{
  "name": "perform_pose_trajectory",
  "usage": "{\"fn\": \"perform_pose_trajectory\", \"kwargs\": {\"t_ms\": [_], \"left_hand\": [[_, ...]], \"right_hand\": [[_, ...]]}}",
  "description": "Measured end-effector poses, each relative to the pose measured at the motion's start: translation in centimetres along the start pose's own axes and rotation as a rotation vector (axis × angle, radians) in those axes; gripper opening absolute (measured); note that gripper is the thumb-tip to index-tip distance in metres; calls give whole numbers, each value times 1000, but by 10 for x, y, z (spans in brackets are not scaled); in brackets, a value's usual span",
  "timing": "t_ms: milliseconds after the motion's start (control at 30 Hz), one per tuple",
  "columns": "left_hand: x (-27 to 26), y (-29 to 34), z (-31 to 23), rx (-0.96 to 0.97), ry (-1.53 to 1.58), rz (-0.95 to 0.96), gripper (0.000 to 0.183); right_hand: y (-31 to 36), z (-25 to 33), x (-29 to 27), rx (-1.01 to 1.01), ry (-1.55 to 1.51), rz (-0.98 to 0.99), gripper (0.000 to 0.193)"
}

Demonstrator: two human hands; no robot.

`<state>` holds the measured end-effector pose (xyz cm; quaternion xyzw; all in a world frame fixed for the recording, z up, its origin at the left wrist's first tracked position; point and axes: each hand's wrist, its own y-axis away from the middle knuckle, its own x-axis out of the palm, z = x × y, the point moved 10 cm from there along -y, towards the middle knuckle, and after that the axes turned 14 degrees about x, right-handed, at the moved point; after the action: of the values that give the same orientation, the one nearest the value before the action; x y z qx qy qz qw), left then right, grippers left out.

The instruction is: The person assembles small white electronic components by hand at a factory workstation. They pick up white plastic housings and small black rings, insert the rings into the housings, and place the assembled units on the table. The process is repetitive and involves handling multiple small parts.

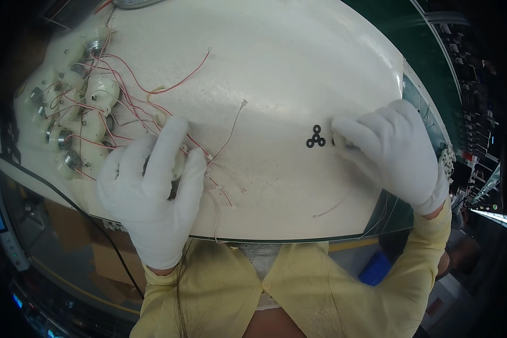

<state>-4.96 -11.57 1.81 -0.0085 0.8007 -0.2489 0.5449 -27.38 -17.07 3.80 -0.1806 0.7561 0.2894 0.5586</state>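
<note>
My left hand (pixel 158 183), in a white glove, is closed around a cream plastic motor unit (pixel 178 163) at the table's left front. The fingers cover most of it, and red and white wires come out beside them. At the right, my gloved right hand (pixel 386 146) has its thumb and fingers pinched together just above the tabletop. A small dark bit shows at the fingertips, too hidden to name. Just left of those fingertips, a cluster of black rings (pixel 315 137) lies flat on the table, apart from the hand.
Several cream motor units (pixel 98 93) with silver metal cans crowd the white table's (pixel 276 62) left side. Their red and white wires (pixel 152 93) spread toward the middle, some ending in small connectors. A black cable (pixel 67 194) crosses the left front edge.
</note>
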Motion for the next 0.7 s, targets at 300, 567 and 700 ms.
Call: {"fn": "perform_pose_trajectory", "kwargs": {"t_ms": [300,567,700], "left_hand": [[-4,0,-4,93,-58,-125,44],[-4,-2,-13,112,-92,-102,41],[-5,2,-9,92,-110,-97,41]], "right_hand": [[24,0,3,58,11,-52,32],[71,-7,32,143,47,-226,43],[99,0,24,181,-305,-64,45]]}}
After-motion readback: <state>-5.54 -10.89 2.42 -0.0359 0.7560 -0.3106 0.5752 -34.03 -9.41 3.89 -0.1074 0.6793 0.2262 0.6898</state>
